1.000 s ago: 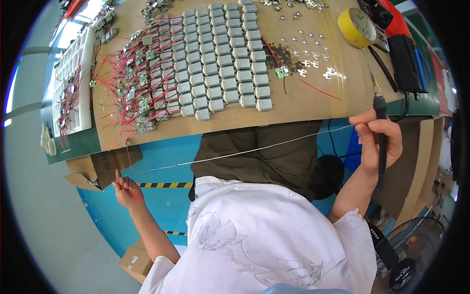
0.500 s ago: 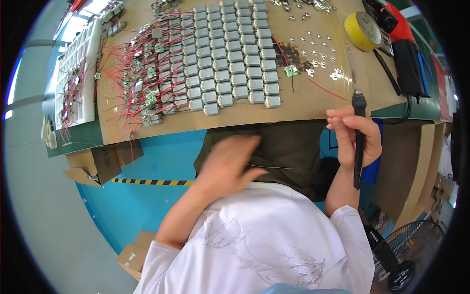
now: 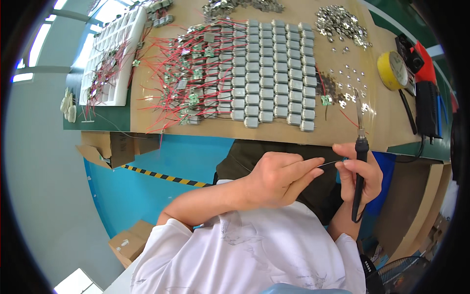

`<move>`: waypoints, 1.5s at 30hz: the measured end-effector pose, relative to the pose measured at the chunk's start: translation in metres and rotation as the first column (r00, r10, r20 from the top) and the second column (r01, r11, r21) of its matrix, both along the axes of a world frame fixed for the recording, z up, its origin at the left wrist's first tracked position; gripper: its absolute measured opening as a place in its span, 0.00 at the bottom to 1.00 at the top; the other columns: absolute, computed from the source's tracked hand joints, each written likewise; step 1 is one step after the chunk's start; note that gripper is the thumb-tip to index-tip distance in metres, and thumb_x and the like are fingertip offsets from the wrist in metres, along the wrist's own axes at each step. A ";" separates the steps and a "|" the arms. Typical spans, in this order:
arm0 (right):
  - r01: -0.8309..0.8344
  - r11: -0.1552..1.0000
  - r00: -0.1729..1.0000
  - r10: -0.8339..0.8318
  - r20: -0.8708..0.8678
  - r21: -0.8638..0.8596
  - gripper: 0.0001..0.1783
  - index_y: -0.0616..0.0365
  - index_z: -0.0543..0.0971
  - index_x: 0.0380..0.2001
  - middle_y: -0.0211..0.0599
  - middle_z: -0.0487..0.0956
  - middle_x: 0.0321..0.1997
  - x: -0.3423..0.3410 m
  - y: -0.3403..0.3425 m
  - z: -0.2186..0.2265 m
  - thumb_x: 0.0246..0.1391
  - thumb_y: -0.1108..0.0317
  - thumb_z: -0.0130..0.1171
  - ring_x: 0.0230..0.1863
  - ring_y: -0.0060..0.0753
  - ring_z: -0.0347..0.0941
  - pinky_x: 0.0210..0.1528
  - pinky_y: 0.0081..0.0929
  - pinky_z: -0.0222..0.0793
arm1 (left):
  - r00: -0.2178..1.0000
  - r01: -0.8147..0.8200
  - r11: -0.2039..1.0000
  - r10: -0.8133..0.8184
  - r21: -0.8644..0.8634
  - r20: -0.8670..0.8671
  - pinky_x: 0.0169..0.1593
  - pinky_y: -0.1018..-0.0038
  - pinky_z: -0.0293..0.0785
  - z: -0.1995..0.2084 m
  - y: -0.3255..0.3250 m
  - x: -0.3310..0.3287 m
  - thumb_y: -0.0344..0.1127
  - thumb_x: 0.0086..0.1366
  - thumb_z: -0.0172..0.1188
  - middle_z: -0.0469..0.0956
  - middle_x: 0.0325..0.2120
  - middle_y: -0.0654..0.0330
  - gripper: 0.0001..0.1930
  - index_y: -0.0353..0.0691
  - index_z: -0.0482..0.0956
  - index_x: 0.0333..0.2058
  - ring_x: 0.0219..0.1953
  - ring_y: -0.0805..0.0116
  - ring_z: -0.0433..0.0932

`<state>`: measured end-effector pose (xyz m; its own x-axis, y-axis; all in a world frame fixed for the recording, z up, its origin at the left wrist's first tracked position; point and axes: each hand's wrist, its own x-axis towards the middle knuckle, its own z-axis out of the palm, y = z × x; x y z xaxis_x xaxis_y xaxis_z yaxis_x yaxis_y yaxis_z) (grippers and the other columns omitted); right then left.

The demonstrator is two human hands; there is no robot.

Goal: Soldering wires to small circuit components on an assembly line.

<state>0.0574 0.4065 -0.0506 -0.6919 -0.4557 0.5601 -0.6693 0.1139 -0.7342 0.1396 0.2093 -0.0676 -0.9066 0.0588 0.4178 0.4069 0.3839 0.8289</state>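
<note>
Upright in my right hand (image 3: 364, 171) is a black-handled soldering iron (image 3: 361, 147), its metal tip pointing away from me over the table edge. My left hand (image 3: 281, 177) has come across above my lap and pinches a thin dark wire (image 3: 332, 162) between thumb and fingertips. The wire's other end reaches the fingertips of my right hand. Beyond them, rows of small grey metal-cased motors (image 3: 267, 73) cover the brown table top (image 3: 279, 136). A small green circuit board (image 3: 326, 100) with wires lies just right of the rows.
Red-wired circuit boards (image 3: 193, 99) cluster left of the motors, beside a white compartment tray (image 3: 128, 73). Small metal pieces (image 3: 342, 24) are heaped at far right. Yellow tape (image 3: 391, 71) and a black device (image 3: 427, 105) sit at the right. An open carton (image 3: 117, 147) stands below the table.
My left hand has moved right from over my lap to my right hand, and a thin wire now shows between them. The view has shifted, so the table contents appear further right and lower.
</note>
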 end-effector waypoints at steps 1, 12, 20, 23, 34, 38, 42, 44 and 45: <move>-0.011 0.999 1.000 0.011 0.002 -0.047 0.14 0.60 0.76 0.39 0.55 0.84 0.35 -0.002 -0.004 0.000 0.51 0.80 0.68 0.34 0.45 0.82 0.37 0.31 0.78 | 1.000 -0.004 0.999 0.005 0.040 -0.017 0.19 0.71 0.63 0.005 -0.003 -0.005 0.24 0.59 0.68 0.68 0.14 0.61 0.12 0.31 0.83 0.43 0.14 0.68 0.69; 0.001 0.986 0.988 0.025 0.155 -0.168 0.15 0.65 0.78 0.39 0.52 0.83 0.33 -0.010 -0.004 0.004 0.48 0.87 0.67 0.33 0.39 0.83 0.35 0.27 0.80 | 0.973 -0.004 0.993 -0.022 0.114 0.228 0.21 0.75 0.69 0.039 -0.016 -0.025 0.23 0.55 0.71 0.78 0.20 0.60 0.15 0.35 0.84 0.42 0.17 0.70 0.74; 0.324 0.946 0.927 -0.315 -0.203 0.010 0.16 0.59 0.81 0.39 0.41 0.82 0.29 -0.037 -0.022 0.002 0.46 0.82 0.71 0.27 0.36 0.77 0.29 0.26 0.71 | 0.989 -0.149 0.978 0.144 -0.149 -0.040 0.20 0.82 0.63 0.051 -0.035 -0.062 0.21 0.54 0.69 0.76 0.19 0.66 0.06 0.39 0.82 0.28 0.17 0.82 0.71; 0.365 0.929 0.881 -0.321 -0.347 0.067 0.19 0.57 0.82 0.38 0.39 0.79 0.28 -0.043 -0.036 -0.009 0.41 0.80 0.74 0.28 0.44 0.73 0.31 0.32 0.69 | 0.976 -0.215 0.955 0.204 -0.204 -0.076 0.20 0.86 0.56 0.053 -0.044 -0.077 0.22 0.55 0.68 0.74 0.18 0.70 0.05 0.38 0.81 0.28 0.17 0.87 0.66; 0.392 0.910 0.892 -0.340 -0.299 0.133 0.18 0.58 0.80 0.39 0.37 0.77 0.28 -0.041 -0.034 -0.015 0.43 0.83 0.69 0.29 0.42 0.70 0.32 0.33 0.68 | 0.950 0.035 0.924 -0.150 -0.382 -0.274 0.47 0.63 0.78 0.040 -0.040 -0.125 0.23 0.50 0.64 0.83 0.33 0.60 0.07 0.38 0.75 0.26 0.44 0.57 0.81; 0.366 0.921 0.903 -0.318 -0.287 0.130 0.18 0.58 0.80 0.38 0.36 0.78 0.28 -0.043 -0.031 -0.015 0.42 0.84 0.69 0.29 0.40 0.71 0.32 0.32 0.69 | 0.962 0.132 0.896 -0.219 -0.423 -0.163 0.62 0.53 0.71 0.033 -0.033 -0.127 0.24 0.52 0.62 0.84 0.38 0.56 0.06 0.37 0.74 0.28 0.51 0.51 0.80; 0.350 0.926 0.914 -0.306 -0.266 0.138 0.20 0.58 0.81 0.39 0.35 0.79 0.29 -0.045 -0.026 -0.012 0.40 0.85 0.69 0.30 0.39 0.72 0.32 0.31 0.70 | 0.967 0.187 0.871 -0.245 -0.455 -0.072 0.64 0.50 0.69 0.031 -0.033 -0.128 0.23 0.54 0.61 0.84 0.37 0.55 0.07 0.37 0.72 0.29 0.50 0.50 0.80; 0.340 0.928 0.919 -0.294 -0.261 0.153 0.20 0.58 0.81 0.40 0.35 0.79 0.30 -0.047 -0.023 -0.011 0.41 0.86 0.69 0.30 0.39 0.72 0.32 0.31 0.70 | 0.967 0.186 0.878 -0.242 -0.441 -0.075 0.64 0.50 0.69 0.030 -0.033 -0.129 0.23 0.54 0.61 0.84 0.37 0.55 0.07 0.37 0.71 0.29 0.50 0.50 0.80; 0.334 0.928 0.922 -0.286 -0.261 0.163 0.21 0.58 0.81 0.42 0.35 0.79 0.30 -0.047 -0.021 -0.010 0.42 0.86 0.68 0.30 0.39 0.73 0.32 0.31 0.70 | 0.967 0.184 0.885 -0.240 -0.427 -0.081 0.64 0.51 0.69 0.029 -0.033 -0.129 0.23 0.54 0.60 0.84 0.37 0.54 0.07 0.37 0.70 0.29 0.50 0.50 0.80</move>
